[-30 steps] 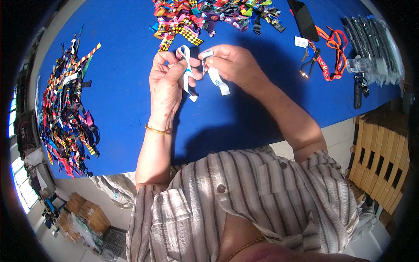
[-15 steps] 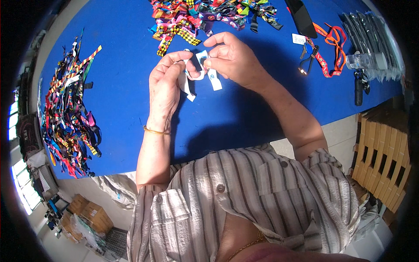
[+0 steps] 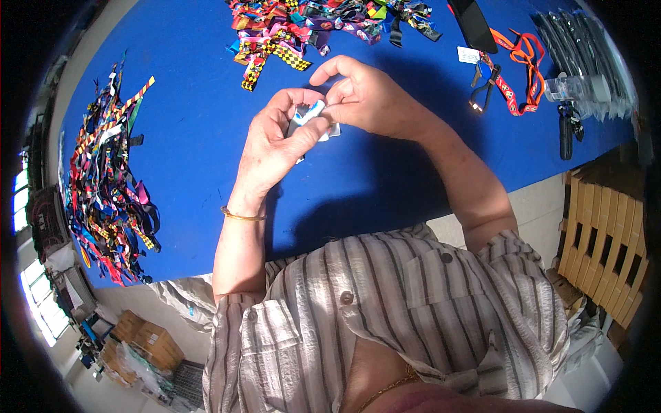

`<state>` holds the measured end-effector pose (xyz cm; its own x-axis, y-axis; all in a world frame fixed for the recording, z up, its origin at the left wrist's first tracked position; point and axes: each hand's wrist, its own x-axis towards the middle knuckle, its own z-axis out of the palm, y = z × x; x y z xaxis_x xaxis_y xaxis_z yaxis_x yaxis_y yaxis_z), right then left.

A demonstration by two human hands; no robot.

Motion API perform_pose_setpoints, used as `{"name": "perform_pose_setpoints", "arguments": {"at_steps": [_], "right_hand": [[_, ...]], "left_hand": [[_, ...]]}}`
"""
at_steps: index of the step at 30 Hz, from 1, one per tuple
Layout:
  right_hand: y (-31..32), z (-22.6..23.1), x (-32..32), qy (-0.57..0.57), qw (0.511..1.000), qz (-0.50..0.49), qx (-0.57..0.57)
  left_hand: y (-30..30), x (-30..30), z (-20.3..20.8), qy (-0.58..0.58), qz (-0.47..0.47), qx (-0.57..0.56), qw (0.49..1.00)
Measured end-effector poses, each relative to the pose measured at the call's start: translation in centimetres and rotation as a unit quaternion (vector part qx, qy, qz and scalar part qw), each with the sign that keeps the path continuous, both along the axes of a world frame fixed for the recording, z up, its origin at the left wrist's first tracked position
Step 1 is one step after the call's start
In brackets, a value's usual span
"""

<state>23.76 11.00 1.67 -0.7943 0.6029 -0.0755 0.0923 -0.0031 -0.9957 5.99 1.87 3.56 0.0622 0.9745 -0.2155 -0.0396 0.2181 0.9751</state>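
Observation:
A short white ribbon (image 3: 311, 112) with blue print is bunched between my two hands above the blue tabletop. My left hand (image 3: 275, 141) is closed on it, thumb pressed against the folded part. Thumb and fingertips of my right hand (image 3: 372, 98) pinch at its right side. A white end pokes out below the fingers, and the rest is hidden inside the grip. Just beyond my hands lies a heap of colourful patterned ribbon straps (image 3: 296, 38), some with yellow-black checks.
A long pile of mixed straps (image 3: 110, 186) lies on the left of the blue table (image 3: 193, 124). At the right are a black phone (image 3: 474, 26), a red-orange lanyard (image 3: 527, 69), a clear plastic jar (image 3: 577, 88) and stacked black packets (image 3: 585, 48). Cardboard boxes (image 3: 144, 341) stand on the floor.
My hands have drawn closer together. The ribbon, spread in loose white ends before, is now folded up between my fingers, and my left thumb has moved over it.

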Motion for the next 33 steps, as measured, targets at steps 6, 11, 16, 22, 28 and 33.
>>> {"name": "perform_pose_setpoints", "arguments": {"at_steps": [6,11,16,22,28,33], "right_hand": [[0.6,1.0,0.1,-0.058,0.996,0.021,-0.064],[0.7,-0.1,0.0,-0.069,0.994,-0.01,-0.086],[0.5,-1.7,-0.4,0.014,0.994,0.013,-0.107],[0.2,-2.2,-1.1,0.123,0.989,-0.063,-0.043],[-0.9,-0.6,-1.1,0.084,0.99,-0.113,0.016],[-1.2,0.0,-0.9,0.095,0.992,-0.083,0.008]], "left_hand": [[-0.3,-0.1,-0.8,-0.001,0.005,0.039,0.999],[-0.3,0.0,-1.0,-0.044,-0.016,0.074,0.996],[-0.4,0.1,-1.3,-0.057,0.004,0.059,0.997],[0.3,-0.7,-1.9,-0.06,0.013,0.009,0.998],[1.0,-0.6,-1.5,-0.13,0.034,-0.018,0.991],[1.1,-1.0,-0.9,-0.172,0.044,-0.048,0.983]]}}
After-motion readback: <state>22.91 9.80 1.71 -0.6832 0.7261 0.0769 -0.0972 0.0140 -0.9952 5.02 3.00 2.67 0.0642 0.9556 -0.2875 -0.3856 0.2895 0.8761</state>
